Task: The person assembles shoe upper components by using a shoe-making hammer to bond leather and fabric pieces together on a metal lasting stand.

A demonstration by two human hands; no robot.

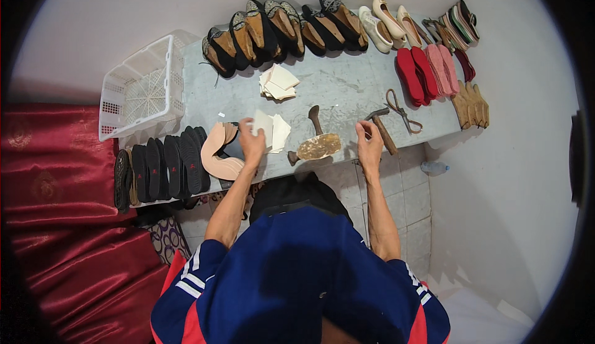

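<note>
My left hand (252, 144) pinches a thin cream-white piece (263, 123) by its edge, beside a small stack of similar white pieces (281, 134). Curved beige pieces (215, 149) lie just left of that hand. My right hand (370, 144) hovers near the table's front edge with its fingers curled together; whatever they hold, if anything, is too small to make out. Between the hands stands a worn cobbler's anvil (320, 147). A hammer (385, 134) lies right beside my right hand, and scissors (404, 112) rest farther right.
Along the back of the grey table (347, 83) stand black shoes (253, 32) and cream shoes (387, 23). Red soles (413, 77), pink insoles (441, 71) and gloves (471, 106) lie right. Black soles (176, 165) and a white basket (142, 90) sit left; more white pieces (279, 82) lie mid-table.
</note>
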